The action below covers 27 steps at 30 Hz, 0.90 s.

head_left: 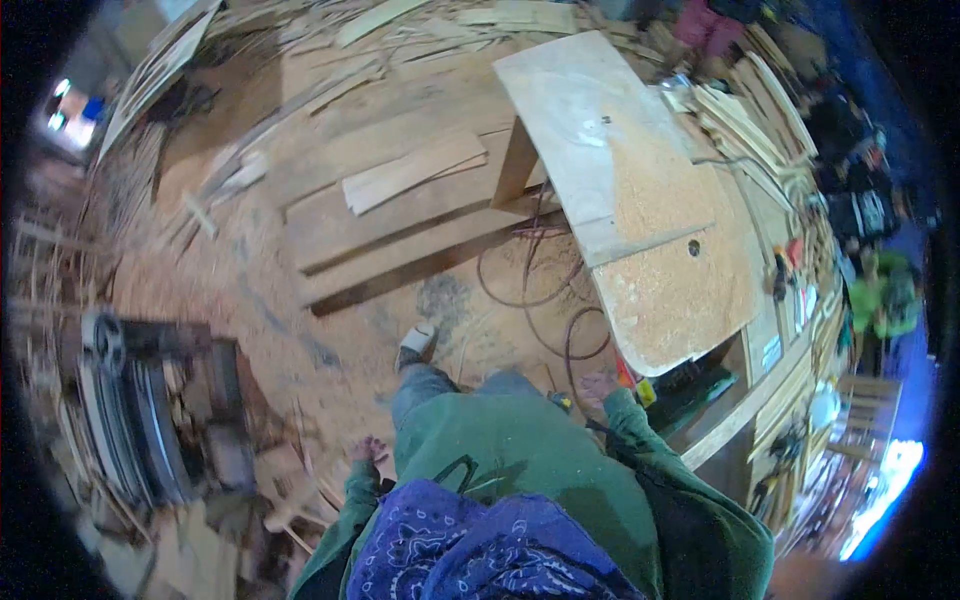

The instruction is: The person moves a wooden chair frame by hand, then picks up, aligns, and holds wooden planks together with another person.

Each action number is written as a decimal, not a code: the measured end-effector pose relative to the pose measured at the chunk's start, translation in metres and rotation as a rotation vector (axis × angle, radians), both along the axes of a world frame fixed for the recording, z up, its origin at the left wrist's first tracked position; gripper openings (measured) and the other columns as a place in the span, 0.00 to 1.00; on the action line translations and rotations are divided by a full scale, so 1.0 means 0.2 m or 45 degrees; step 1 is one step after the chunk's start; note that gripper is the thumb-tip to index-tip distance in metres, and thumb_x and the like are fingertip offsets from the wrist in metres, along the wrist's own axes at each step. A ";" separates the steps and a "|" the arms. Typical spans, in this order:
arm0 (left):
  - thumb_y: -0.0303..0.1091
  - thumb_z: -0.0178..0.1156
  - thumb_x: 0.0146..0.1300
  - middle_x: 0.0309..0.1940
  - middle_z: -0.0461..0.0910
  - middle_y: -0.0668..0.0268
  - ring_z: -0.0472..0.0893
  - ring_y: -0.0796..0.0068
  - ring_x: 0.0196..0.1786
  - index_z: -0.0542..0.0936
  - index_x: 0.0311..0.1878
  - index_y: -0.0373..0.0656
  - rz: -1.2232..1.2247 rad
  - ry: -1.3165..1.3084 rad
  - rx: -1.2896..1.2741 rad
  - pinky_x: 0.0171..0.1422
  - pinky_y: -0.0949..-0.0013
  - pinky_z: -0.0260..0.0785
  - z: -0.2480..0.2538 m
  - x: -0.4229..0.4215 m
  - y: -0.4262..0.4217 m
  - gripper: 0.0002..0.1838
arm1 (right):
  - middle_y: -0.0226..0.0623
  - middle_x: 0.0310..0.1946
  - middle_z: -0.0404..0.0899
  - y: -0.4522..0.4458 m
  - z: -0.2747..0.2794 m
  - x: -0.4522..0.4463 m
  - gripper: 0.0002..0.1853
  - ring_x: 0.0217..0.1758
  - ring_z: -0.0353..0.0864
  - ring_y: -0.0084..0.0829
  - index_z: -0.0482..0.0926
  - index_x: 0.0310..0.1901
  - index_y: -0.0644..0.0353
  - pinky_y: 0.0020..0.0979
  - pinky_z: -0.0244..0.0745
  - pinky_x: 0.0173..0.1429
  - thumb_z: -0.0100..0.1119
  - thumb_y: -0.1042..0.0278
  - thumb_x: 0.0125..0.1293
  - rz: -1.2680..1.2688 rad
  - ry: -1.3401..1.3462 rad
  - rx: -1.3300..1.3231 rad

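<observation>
My left hand (369,450) hangs low beside my left leg, its fingers loosely apart and holding nothing visible. On the other side, my right hand (599,387) is near the rounded front end of the sawdust-covered work table (655,335). Its fingers look spread, though they are slightly blurred, and I see nothing in them. Just right of that hand is a red and yellow object (643,389), too small to identify. A dark red hose (530,303) loops over the floor in front of the hand.
Long wooden boards (400,262) lie stacked ahead, with a loose pale board (415,172) on top. A dark metal machine (135,410) stands at left. Timber pieces (745,125) line the right. Sawdust covers the floor (250,290). A person in a green shirt (885,295) is at far right.
</observation>
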<state>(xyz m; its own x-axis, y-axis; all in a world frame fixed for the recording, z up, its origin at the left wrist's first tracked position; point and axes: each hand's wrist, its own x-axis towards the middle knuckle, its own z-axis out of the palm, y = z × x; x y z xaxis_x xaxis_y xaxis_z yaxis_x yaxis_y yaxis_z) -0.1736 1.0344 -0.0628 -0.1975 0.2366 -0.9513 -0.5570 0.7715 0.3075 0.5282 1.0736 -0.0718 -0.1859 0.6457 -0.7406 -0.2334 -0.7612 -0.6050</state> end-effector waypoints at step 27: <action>0.55 0.58 0.62 0.59 0.71 0.43 0.72 0.49 0.61 0.70 0.61 0.26 -2.245 -3.187 0.936 0.65 0.57 0.63 2.20 1.62 2.30 0.39 | 0.29 0.43 0.82 -0.07 0.91 -1.83 0.20 0.42 0.81 0.29 0.79 0.50 0.53 0.34 0.74 0.42 0.64 0.51 0.61 -1.230 -0.241 -0.621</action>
